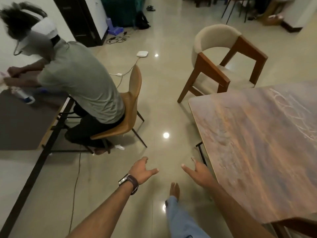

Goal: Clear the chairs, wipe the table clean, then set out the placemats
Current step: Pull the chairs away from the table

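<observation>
We see a glossy tiled floor [159, 103] spreading under everything, with ceiling lights mirrored in it. The wooden tabletop [260, 145] fills the right side, its near left corner rounded, its surface bare of objects and marked with pale swirled smears toward the far right edge. Beyond the tabletop's far left corner stands an armchair [221, 60] with a cream padded back and brown wooden arms and legs, pulled well apart from the tabletop and turned partly away from it. To the left of the tabletop, across an open strip of floor, a seated person [80, 83] in a grey shirt leans forward on a tan chair [132, 107] at a second, darker tabletop [22, 121] with a black frame. Our two bare forearms reach forward low over the floor just left of the wooden tabletop's near edge. Our left hand [142, 170], with a wristwatch [129, 182] on a dark strap, has its fingers spread and loose, gripping nothing. Our right hand [199, 174] is just beside the tabletop's edge, fingers likewise splayed and empty. Below the hands, a bare foot [175, 188] and a pale blue trouser leg show. Far from the tabletop, a small white box [142, 53] lies on the floor with a cable running from it.
</observation>
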